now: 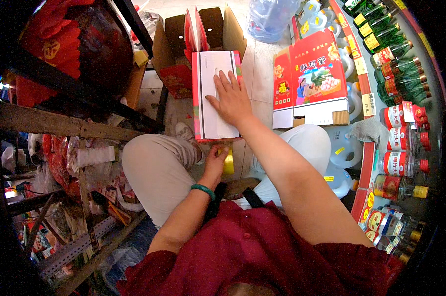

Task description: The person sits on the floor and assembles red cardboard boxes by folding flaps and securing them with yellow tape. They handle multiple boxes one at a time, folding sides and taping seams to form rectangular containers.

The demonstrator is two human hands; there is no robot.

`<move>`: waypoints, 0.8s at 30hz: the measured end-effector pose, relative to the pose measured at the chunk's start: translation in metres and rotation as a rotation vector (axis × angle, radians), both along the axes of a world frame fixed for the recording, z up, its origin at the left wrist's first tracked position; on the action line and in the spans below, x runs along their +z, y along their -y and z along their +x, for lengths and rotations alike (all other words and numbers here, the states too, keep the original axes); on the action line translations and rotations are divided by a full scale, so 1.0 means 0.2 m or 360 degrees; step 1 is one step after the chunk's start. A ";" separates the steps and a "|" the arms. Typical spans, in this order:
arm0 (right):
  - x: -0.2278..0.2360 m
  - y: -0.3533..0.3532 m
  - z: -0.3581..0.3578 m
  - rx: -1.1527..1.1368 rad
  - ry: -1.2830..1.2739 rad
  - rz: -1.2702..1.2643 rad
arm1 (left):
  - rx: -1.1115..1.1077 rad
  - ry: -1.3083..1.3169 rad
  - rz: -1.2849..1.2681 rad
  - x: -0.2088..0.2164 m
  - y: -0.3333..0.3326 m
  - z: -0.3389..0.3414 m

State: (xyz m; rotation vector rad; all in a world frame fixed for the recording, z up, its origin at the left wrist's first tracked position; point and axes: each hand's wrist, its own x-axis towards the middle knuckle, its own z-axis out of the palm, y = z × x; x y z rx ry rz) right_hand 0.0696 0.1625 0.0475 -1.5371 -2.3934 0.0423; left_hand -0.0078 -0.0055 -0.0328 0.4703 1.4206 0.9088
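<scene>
A red cardboard box [199, 106] with a white top panel stands in front of me between my knees. My right hand [230, 98] lies flat on that panel with its fingers spread. At the box's near edge, my left hand [215, 160] is closed, thumb and fingers pinched together. Beside its fingers shows a glossy yellow band of packing tape [229, 162], partly hidden by the hand. A green bangle [203, 190] circles the left wrist.
Opened cardboard cartons [176, 81] stand beyond the box. Right of it lies a flattened red printed carton [311, 74]. Shelves of green bottles [395, 71] and clear bottles [398, 138] line the right side, with plastic jugs [344, 148] below. A metal rack [65, 123] borders the left.
</scene>
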 end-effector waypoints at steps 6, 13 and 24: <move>0.07 0.01 0.00 0.0017 0.0020 -0.0112 | 0.0095 0.0037 0.0137 -0.24 0.04 -0.04; 0.08 -0.01 0.04 0.0041 -0.0133 -0.0262 | -0.0039 -0.0114 0.0280 -0.12 -0.04 -0.03; 0.06 0.03 0.71 -0.0208 -0.0590 -0.0119 | 0.0033 -0.0373 0.0341 -0.08 -0.06 0.04</move>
